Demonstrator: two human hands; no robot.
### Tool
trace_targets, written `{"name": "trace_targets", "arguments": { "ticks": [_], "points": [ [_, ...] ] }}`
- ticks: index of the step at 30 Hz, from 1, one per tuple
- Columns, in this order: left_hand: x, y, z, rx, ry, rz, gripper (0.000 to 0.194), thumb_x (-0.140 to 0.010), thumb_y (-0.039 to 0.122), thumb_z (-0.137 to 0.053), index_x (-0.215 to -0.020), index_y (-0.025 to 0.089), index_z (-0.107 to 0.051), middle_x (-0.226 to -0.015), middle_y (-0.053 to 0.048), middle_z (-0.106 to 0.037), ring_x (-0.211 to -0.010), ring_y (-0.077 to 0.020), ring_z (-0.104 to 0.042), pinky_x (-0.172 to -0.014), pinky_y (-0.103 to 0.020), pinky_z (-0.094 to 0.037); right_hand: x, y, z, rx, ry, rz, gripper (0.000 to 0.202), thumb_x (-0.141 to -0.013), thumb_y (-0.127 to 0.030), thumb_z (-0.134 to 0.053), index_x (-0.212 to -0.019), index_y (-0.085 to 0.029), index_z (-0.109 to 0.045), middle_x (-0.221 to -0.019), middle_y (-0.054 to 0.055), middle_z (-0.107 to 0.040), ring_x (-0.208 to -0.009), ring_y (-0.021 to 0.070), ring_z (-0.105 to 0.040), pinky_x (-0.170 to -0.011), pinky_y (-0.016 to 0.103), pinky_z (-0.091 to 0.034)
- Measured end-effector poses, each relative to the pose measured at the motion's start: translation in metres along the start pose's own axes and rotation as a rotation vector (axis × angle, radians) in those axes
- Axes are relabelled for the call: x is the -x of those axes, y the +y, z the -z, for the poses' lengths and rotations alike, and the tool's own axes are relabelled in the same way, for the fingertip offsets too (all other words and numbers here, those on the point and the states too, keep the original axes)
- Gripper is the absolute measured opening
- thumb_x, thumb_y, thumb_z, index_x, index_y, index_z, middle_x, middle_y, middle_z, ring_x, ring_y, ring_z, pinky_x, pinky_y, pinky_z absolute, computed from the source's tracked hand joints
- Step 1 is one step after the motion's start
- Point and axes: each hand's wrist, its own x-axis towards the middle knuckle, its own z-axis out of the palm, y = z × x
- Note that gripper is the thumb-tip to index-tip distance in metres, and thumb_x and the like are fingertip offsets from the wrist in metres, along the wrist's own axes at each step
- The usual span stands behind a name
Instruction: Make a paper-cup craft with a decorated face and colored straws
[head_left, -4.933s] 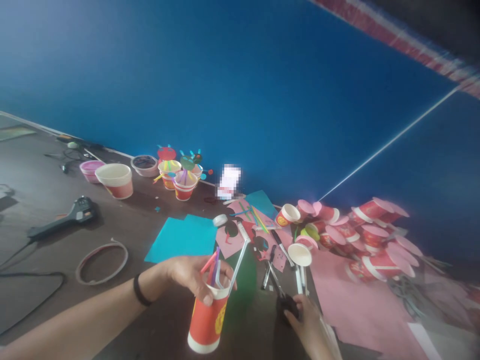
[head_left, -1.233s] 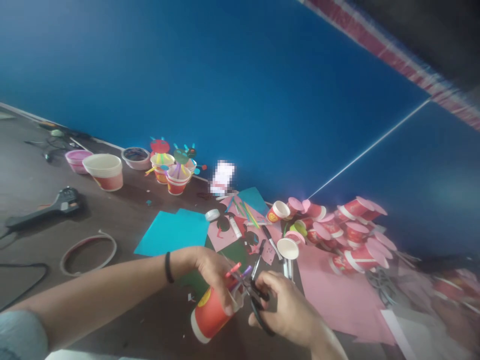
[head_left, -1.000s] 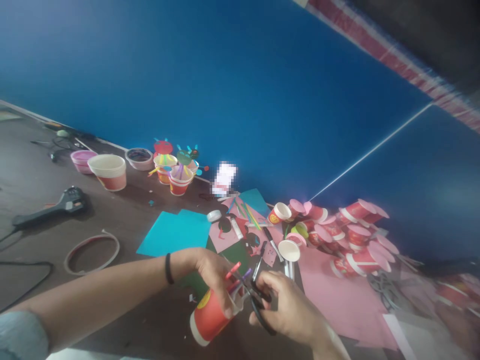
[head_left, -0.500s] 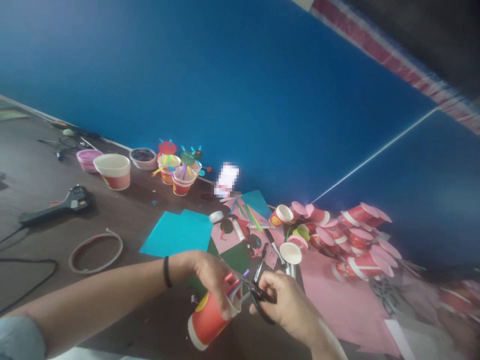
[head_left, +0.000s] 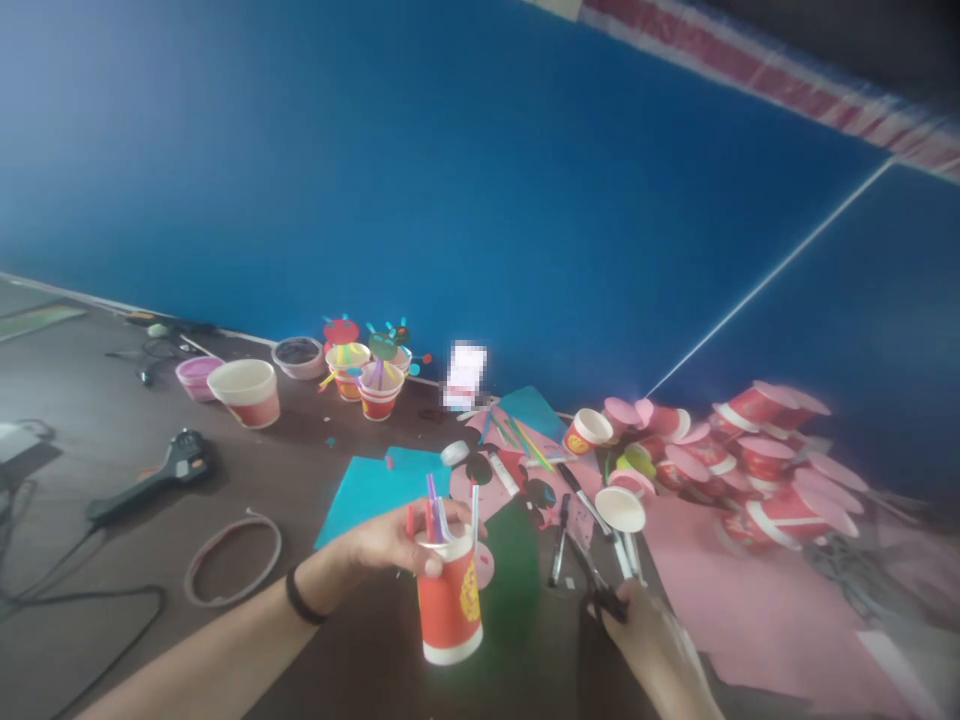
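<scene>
The left hand [head_left: 397,545] pinches the rim of a red paper cup with a yellow mark and white bands [head_left: 450,605] between thumb and fingers. The cup stands up near the middle, with red, purple and white straws [head_left: 433,515] poking out. The right hand [head_left: 637,620] has its fingers curled on black-handled scissors [head_left: 611,602], to the right. Bright blue paper sheets [head_left: 356,495] lie just beyond the left hand.
</scene>
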Motion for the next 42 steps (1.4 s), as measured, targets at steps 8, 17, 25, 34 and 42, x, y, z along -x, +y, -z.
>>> {"name": "trace_targets", "arguments": {
  "ticks": [8,17,25,34,42],
  "points": [
    [0.013,0.013,0.019,-0.223,0.044,0.026,0.056,-0.063,0.040,-0.075,-0.112,0.019,-0.058,-0.103,-0.009,-0.061,-0.094,-0.0252,-0.057,-0.082,-0.036,-0.045,-0.011,-0.037,0.037,-0.287,-0.060,0.153,0.016,-0.076,-0.038,-0.058,-0.081,-0.023,-0.061,-0.069,0.001,-0.066,-0.064,0.0198,-0.063,-0.058,0.027,-0.044],
    [0.008,0.026,0.021,-0.369,0.164,-0.041,0.060,-0.070,0.027,-0.072,-0.125,0.022,-0.050,-0.125,-0.012,-0.053,-0.115,-0.0300,-0.050,-0.098,-0.045,-0.040,0.039,-0.211,0.040,-0.912,-0.012,0.548,0.079,-0.074,-0.031,-0.067,-0.141,-0.021,-0.026,-0.134,0.012,-0.051,-0.121,0.0271,-0.049,-0.098,0.041,-0.043],
    [0.010,0.019,0.033,-0.376,0.480,-0.119,0.075,-0.056,0.039,-0.081,-0.123,0.022,-0.052,-0.125,-0.013,-0.055,-0.115,-0.0344,-0.051,-0.094,-0.044,-0.044,0.025,-0.231,0.008,-1.000,0.197,0.492,0.070,-0.074,-0.021,-0.065,-0.138,-0.022,-0.036,-0.133,0.012,-0.052,-0.120,0.0285,-0.051,-0.097,0.043,-0.045],
    [0.011,-0.009,0.045,-0.383,0.910,-0.237,0.054,-0.067,0.031,-0.074,-0.116,0.019,-0.055,-0.117,-0.011,-0.061,-0.111,-0.0271,-0.056,-0.089,-0.035,-0.050,-0.010,-0.252,-0.008,-1.139,0.349,0.446,0.069,-0.077,-0.031,-0.065,-0.137,-0.017,-0.034,-0.129,0.016,-0.053,-0.115,0.0298,-0.054,-0.090,0.043,-0.050],
    [0.009,-0.010,0.074,-0.602,0.963,-0.163,0.078,-0.064,0.027,-0.075,-0.131,0.019,-0.036,-0.125,-0.012,-0.053,-0.107,-0.0249,-0.058,-0.089,-0.037,-0.050,-0.035,-0.283,-0.024,-0.914,0.458,0.601,0.062,-0.081,-0.027,-0.058,-0.134,-0.011,-0.031,-0.126,0.021,-0.052,-0.118,0.0311,-0.051,-0.094,0.048,-0.044]
  ]
}}
